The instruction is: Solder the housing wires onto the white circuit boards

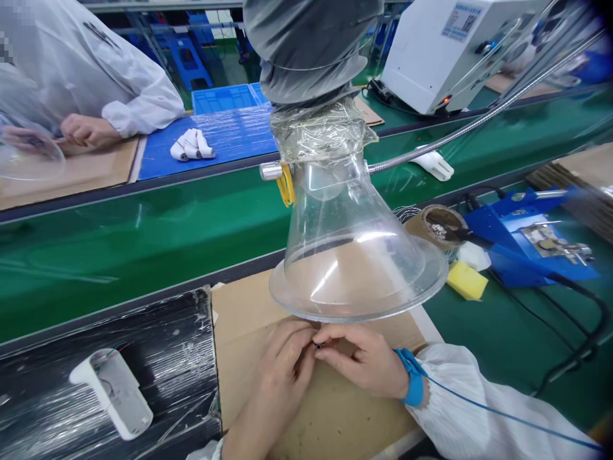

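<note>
My right hand, with a blue wrist strap on its wrist, pinches a small dark part with a round end between thumb and forefinger. My left hand is closed right beside it, fingertips meeting those of the right; what it holds is hidden. Both hands are over a brown cardboard sheet. Just above them hangs a clear funnel-shaped hood. To the left, an open white plastic housing with thin wires lies on a black wrapped surface.
At the right are a blue soldering stand, a yellow sponge and a tape roll. A metal hose crosses to the hood. Beyond the green conveyor, a co-worker's hand is near white housings. A white machine stands behind.
</note>
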The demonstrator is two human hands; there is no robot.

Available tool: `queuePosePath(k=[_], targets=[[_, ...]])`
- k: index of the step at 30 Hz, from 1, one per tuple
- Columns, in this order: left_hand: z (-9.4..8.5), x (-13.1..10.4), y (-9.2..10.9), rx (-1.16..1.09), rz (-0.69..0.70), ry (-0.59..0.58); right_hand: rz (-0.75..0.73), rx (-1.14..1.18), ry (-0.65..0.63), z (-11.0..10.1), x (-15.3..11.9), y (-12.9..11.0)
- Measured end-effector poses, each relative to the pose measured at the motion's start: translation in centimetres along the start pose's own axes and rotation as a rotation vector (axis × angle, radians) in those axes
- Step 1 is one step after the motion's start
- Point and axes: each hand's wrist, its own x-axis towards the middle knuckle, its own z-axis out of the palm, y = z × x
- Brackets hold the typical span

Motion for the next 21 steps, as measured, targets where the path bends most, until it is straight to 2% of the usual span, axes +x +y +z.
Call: queuePosePath(k=[8,11,14,18,21], targets=[[-0.1,-0.2,-0.2,0.018,0.012,-0.009,-0.012,-0.134,0.025,-0.3,0.2,-0.2],[-0.2,-0.2,-0.3,-0.006,-0.008,-0.003,0.026,-0.162,0.03,-0.6,0.3,0.0],[-0.3,0.0,-0.2,-0.027,-0.042,0.012,0.142,-0.042,0.01,-0.7,0.4,0.5],[-0.4,0.2,0.0,-0.108,-0.121,0.043,0.333,0.271,-0.035,-0.7,0.9,0.9],[-0.3,0.3,0.2,-0.173,-0.196,0.085,0.397,0.407,-0.076,-0.8,1.4,0.8]])
